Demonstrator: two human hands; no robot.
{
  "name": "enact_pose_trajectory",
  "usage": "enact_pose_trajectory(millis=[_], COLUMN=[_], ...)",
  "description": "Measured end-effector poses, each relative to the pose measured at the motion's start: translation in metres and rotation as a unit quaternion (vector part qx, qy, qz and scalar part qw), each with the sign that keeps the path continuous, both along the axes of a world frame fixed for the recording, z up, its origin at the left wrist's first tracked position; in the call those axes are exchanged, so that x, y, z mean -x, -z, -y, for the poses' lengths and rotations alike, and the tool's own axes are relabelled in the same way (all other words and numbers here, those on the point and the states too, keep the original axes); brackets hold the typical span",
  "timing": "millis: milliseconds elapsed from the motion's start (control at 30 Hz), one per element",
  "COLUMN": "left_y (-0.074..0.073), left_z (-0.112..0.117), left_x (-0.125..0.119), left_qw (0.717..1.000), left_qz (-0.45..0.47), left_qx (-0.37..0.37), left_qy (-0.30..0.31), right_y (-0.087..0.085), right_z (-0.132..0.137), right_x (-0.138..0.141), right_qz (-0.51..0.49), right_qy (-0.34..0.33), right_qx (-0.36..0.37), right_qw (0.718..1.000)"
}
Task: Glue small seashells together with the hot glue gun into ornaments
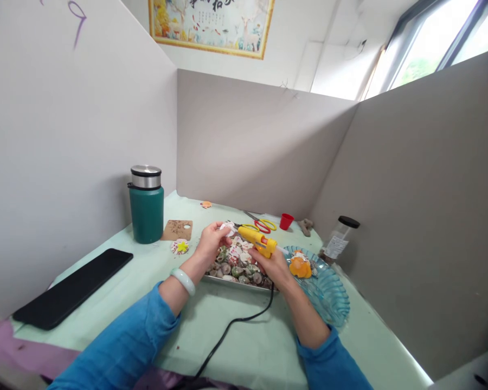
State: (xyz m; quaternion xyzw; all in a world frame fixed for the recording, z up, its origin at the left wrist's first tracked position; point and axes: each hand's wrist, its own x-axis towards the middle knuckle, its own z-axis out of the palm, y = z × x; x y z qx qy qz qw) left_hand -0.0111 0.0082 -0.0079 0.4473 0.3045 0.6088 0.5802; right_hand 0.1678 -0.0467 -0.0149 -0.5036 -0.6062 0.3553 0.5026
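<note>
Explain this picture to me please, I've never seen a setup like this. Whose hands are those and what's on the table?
There's no machine here: these are a person's two bare hands, seen from a camera worn on the head, looking forward and down. The left hand holds a small white piece. The right hand holds a yellow glue gun with a black cord. Near them is a tray of shells. Also on the table are a green bottle, a red cup and a blue plate.

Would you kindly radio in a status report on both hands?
Left hand: pinching white piece. Right hand: gripping yellow glue gun. Tray of shells beneath. Black cord lies across table.
</note>
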Motion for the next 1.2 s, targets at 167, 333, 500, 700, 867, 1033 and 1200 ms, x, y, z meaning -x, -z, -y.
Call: enact_pose_trajectory(millis=[167,333,500,700,867,1033,1200], left_y=[-0.0023,-0.0042,-0.0039,-0.0058,-0.0027,0.0018,0.0017], left_z=[0.0004,0.0002,0.0006,0.0013,-0.0010,-0.0049,-0.0041], left_x=[0.0006,0.0013,0.0012,0.0014,0.0011,0.0019,0.0018], left_qw=[1.000,0.999,0.998,0.996,0.993,0.995,0.997], left_qz=[0.017,0.026,0.021,0.042,0.043,0.059,0.046], left_qx=[0.014,0.025,0.027,0.053,0.060,0.044,0.034], left_qy=[0.017,0.030,0.058,0.057,0.087,0.060,0.057], right_y=[0.0000,0.0010,0.0003,0.0003,0.0019,0.0022,0.0024], right_z=[0.0006,0.0003,0.0000,0.0002,-0.0010,0.0002,-0.0003], right_x=[0.0006,0.0000,0.0000,0.0014,-0.0002,0.0004,0.0009], right_qz=[-0.005,-0.010,-0.030,-0.033,-0.030,-0.024,-0.031], right_qy=[-0.010,-0.027,-0.032,-0.030,-0.023,-0.036,-0.023], right_qx=[0.005,0.004,-0.013,-0.001,-0.004,0.008,0.008], right_qw=[1.000,1.000,0.999,0.999,0.999,0.999,0.999])
